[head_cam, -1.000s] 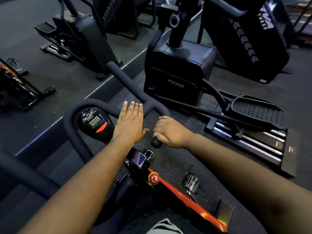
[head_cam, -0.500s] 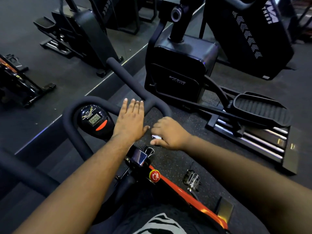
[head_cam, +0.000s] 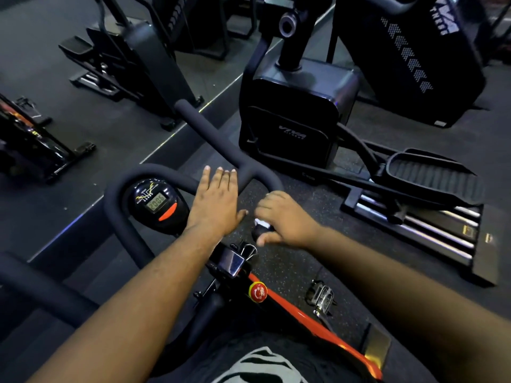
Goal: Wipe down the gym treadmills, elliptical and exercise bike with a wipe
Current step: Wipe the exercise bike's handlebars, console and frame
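I stand over an exercise bike with a black looped handlebar point(head_cam: 121, 189), a round console point(head_cam: 156, 203) with a small display, and an orange frame point(head_cam: 298, 309). My left hand point(head_cam: 214, 203) lies flat with straight fingers on the middle of the handlebar. My right hand point(head_cam: 282, 217) curls round the short right end of the bar point(head_cam: 258, 233) and presses a small white wipe point(head_cam: 262, 223) against it. Only a scrap of the wipe shows under the fingers.
A black elliptical point(head_cam: 296, 111) stands just ahead, its foot pedal point(head_cam: 431, 175) and rails point(head_cam: 420, 230) to the right. A large black machine point(head_cam: 409, 59) is at the far right. Beyond a floor step point(head_cam: 166, 145), more machines point(head_cam: 132, 59) stand at left. The bike's metal pedal point(head_cam: 322, 297) sticks out below.
My right hand has slid a little along the right bar end while rubbing it, and the white wipe now shows under its fingers. My left hand stays flat on the handlebar.
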Demonstrator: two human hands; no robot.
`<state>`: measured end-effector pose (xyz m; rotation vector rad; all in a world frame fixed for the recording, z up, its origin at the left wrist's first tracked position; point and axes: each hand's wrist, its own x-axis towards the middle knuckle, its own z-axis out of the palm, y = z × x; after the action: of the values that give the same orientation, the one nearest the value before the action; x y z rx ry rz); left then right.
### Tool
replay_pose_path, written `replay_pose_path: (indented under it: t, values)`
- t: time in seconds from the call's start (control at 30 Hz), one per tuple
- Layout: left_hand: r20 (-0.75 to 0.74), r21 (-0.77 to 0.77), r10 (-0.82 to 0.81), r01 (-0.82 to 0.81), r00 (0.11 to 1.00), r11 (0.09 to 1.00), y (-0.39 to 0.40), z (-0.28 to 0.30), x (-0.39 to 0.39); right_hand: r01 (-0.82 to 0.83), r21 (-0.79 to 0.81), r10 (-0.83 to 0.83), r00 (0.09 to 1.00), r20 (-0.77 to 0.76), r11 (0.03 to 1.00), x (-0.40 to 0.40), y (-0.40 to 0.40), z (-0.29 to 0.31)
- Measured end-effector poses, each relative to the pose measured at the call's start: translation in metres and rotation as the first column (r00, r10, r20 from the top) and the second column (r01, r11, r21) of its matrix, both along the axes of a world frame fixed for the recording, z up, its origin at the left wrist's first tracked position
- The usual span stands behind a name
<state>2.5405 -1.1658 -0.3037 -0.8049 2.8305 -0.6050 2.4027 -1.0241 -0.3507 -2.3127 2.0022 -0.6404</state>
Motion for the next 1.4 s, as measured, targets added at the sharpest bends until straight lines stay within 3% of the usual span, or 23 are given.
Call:
replay_pose_path:
  t: [0.07, 0.13, 0.2, 0.23, 0.27, 0.33, 0.37, 0.43, 0.53, 0.77, 0.87, 0.97, 1.07, 1.17, 1.23, 1.33, 1.4]
  values:
    - [0.006, 0.002, -0.001, 0.001, 1.0, 1.0, -0.001, 0.0, -0.001, 0.094, -0.101, -0.084, 0.991, 0.1, 0.99, 0.012, 0.025, -0.032]
    - [-0.001, -0.002, -0.002, 0.002, 1.0, 1.0, -0.001, -0.002, -0.001, 0.148, -0.076, -0.129, 0.969, 0.21, 0.986, 0.022, 0.039, -0.047]
    - [0.011, -0.012, -0.003, 0.003, 1.0, 1.0, -0.001, -0.001, -0.002, 0.26, 0.019, -0.243, 0.869, 0.432, 0.965, 0.029, 0.032, -0.042]
    - [0.014, -0.014, -0.002, 0.003, 1.0, 1.0, -0.001, -0.001, -0.002, 0.337, 0.096, -0.326, 0.736, 0.594, 0.937, 0.033, 0.024, -0.03]
    - [0.01, -0.016, -0.003, 0.003, 1.0, 1.0, -0.001, 0.0, -0.001, 0.404, 0.198, -0.406, 0.533, 0.742, 0.893, 0.038, 0.015, -0.017]
    - [0.001, -0.019, -0.009, 0.009, 1.0, 1.0, 0.0, 0.0, -0.001, 0.46, 0.402, -0.494, 0.097, 0.864, 0.792, 0.047, 0.001, 0.0]
    - [0.0, -0.016, -0.01, 0.01, 1.0, 1.0, 0.001, 0.001, -0.001, 0.455, 0.448, -0.478, -0.055, 0.877, 0.77, 0.055, -0.002, 0.003]
    - [0.0, -0.008, -0.009, 0.009, 1.0, 1.0, 0.001, 0.002, -0.001, 0.481, 0.429, -0.385, -0.193, 0.903, 0.765, 0.075, 0.001, 0.001]
    - [-0.003, -0.006, -0.008, 0.008, 1.0, 1.0, 0.001, 0.002, -0.002, 0.505, 0.384, -0.376, -0.121, 0.918, 0.774, 0.077, 0.002, -0.003]
    - [-0.004, 0.006, -0.003, 0.003, 1.0, 1.0, 0.0, 0.002, -0.001, 0.607, 0.344, -0.6, 0.285, 0.747, 0.717, 0.011, -0.015, -0.005]
    - [-0.008, 0.014, -0.007, 0.007, 1.0, 1.0, -0.002, 0.001, 0.0, 0.568, 0.201, -0.546, 0.542, 0.638, 0.798, 0.022, 0.005, 0.003]
    - [-0.004, 0.01, -0.016, 0.016, 1.0, 1.0, -0.003, -0.002, 0.0, 0.416, 0.185, -0.45, 0.738, 0.503, 0.89, 0.044, 0.032, 0.01]
    - [-0.005, 0.015, -0.018, 0.018, 1.0, 1.0, -0.003, -0.003, 0.0, 0.344, 0.165, -0.38, 0.796, 0.471, 0.925, 0.027, 0.034, 0.021]
    - [-0.005, 0.019, -0.018, 0.018, 1.0, 1.0, -0.003, -0.002, -0.001, 0.478, 0.069, -0.454, 0.765, 0.456, 0.876, -0.016, -0.008, 0.035]
    - [-0.012, 0.026, -0.015, 0.015, 1.0, 1.0, -0.003, -0.001, -0.001, 0.491, 0.137, -0.5, 0.761, 0.414, 0.86, -0.034, -0.047, 0.038]
    - [-0.01, 0.048, -0.016, 0.017, 1.0, 0.999, -0.001, 0.003, 0.0, 0.386, 0.311, -0.484, 0.797, 0.362, 0.868, -0.033, -0.08, 0.031]
    - [-0.021, 0.056, -0.018, 0.019, 1.0, 0.998, 0.0, 0.005, 0.0, 0.361, 0.32, -0.465, 0.809, 0.361, 0.876, -0.035, -0.074, 0.029]
